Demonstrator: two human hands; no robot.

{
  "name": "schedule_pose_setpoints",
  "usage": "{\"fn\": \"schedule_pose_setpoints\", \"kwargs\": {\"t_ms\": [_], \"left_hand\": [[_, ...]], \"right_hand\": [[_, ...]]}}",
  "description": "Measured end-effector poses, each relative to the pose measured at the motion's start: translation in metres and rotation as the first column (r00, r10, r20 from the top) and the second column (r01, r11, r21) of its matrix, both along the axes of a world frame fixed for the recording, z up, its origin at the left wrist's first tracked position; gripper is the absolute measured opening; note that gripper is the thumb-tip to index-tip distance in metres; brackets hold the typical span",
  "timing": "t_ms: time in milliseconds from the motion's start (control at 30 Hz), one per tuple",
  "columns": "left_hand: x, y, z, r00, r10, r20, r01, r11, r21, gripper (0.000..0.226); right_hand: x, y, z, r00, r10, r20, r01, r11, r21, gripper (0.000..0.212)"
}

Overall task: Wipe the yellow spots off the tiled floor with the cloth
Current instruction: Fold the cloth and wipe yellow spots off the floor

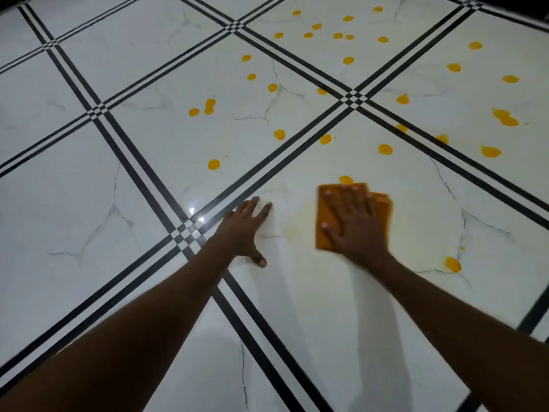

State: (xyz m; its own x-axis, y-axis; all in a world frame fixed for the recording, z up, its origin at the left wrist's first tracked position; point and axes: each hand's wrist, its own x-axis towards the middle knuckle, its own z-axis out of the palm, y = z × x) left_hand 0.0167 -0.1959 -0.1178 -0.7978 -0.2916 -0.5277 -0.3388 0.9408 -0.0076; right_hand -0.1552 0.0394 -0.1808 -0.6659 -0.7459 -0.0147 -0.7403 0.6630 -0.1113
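Observation:
My right hand [356, 224] lies flat with spread fingers on a folded orange cloth [322, 236], pressing it to the white tiled floor [89, 203]. The cloth's far edge touches a yellow spot [346, 179]. A pale yellow smear [300, 221] shows on the tile just left of the cloth. My left hand [248, 230] rests flat on the floor to the left, fingers straight, holding nothing. Several yellow spots [385, 149] dot the tiles beyond the cloth, up to the far edge, and one more spot [452, 264] sits to the right of my right wrist.
The floor is white marbled tile crossed by black double grout stripes [139, 171]. A dark edge [520, 4] runs along the top right of the view. The tiles to the left and near me carry no spots.

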Motion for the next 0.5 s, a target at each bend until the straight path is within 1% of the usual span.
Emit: {"fn": "schedule_pose_setpoints", "kwargs": {"t_ms": [33,67,100,133,167,200,233,267,300,333,367,400,433,467,500], "left_hand": [[0.000,0.000,0.000,1.000,0.000,-0.006,0.000,1.000,-0.006,0.146],[-0.001,-0.001,-0.001,1.000,0.006,-0.014,-0.006,1.000,-0.008,0.147],[-0.004,-0.001,-0.002,1.000,0.010,-0.025,-0.011,1.000,-0.007,0.150],[-0.008,0.000,-0.001,0.999,0.015,-0.035,-0.015,1.000,-0.005,0.153],[-0.013,0.001,-0.001,0.999,0.011,-0.037,-0.012,1.000,-0.002,0.156],[-0.018,0.003,-0.001,1.000,0.001,-0.029,-0.001,1.000,-0.001,0.157],[-0.022,0.004,-0.002,1.000,-0.009,-0.014,0.008,1.000,-0.005,0.156],[-0.024,0.004,-0.004,1.000,-0.010,-0.003,0.010,1.000,-0.008,0.156],[-0.025,0.003,-0.005,1.000,-0.009,0.005,0.009,1.000,-0.008,0.155],[-0.025,0.002,-0.008,1.000,-0.006,0.001,0.006,1.000,-0.005,0.155],[-0.024,0.001,-0.010,1.000,-0.007,-0.010,0.007,1.000,-0.008,0.155],[-0.023,0.001,-0.011,1.000,-0.010,-0.020,0.010,1.000,-0.016,0.155],[-0.021,0.000,-0.012,0.999,-0.012,-0.031,0.011,1.000,-0.026,0.156],[-0.020,0.000,-0.013,0.999,-0.013,-0.044,0.012,0.999,-0.031,0.155],[-0.020,-0.002,-0.015,0.998,-0.015,-0.056,0.013,0.999,-0.038,0.155]], "right_hand": [[-0.010,0.012,0.000,0.973,-0.228,0.015,0.229,0.973,-0.021,0.076],[-0.007,0.021,0.002,0.905,-0.424,0.038,0.426,0.902,-0.065,0.077],[0.013,0.026,0.005,0.831,-0.555,0.041,0.556,0.826,-0.095,0.077],[0.045,0.028,0.009,0.797,-0.603,0.042,0.604,0.792,-0.090,0.079],[0.080,0.029,0.012,0.822,-0.568,0.044,0.570,0.818,-0.077,0.080],[0.111,0.027,0.013,0.889,-0.454,0.051,0.457,0.887,-0.069,0.081],[0.128,0.020,0.013,0.957,-0.281,0.067,0.285,0.957,-0.060,0.082],[0.125,0.009,0.013,0.994,-0.077,0.081,0.081,0.996,-0.047,0.082],[0.103,-0.005,0.012,0.991,0.107,0.079,-0.105,0.994,-0.032,0.081],[0.069,-0.019,0.008,0.972,0.232,0.046,-0.232,0.973,-0.014,0.079],[0.034,-0.030,0.004,0.965,0.261,0.022,-0.262,0.965,0.016,0.077],[-0.001,-0.034,0.002,0.984,0.177,0.003,-0.177,0.984,0.031,0.076],[-0.029,-0.032,0.000,1.000,-0.002,-0.021,0.002,1.000,0.028,0.075],[-0.044,-0.027,0.001,0.979,-0.202,-0.033,0.203,0.979,0.008,0.075],[-0.046,-0.023,0.002,0.930,-0.367,-0.035,0.366,0.930,-0.019,0.075]]}}
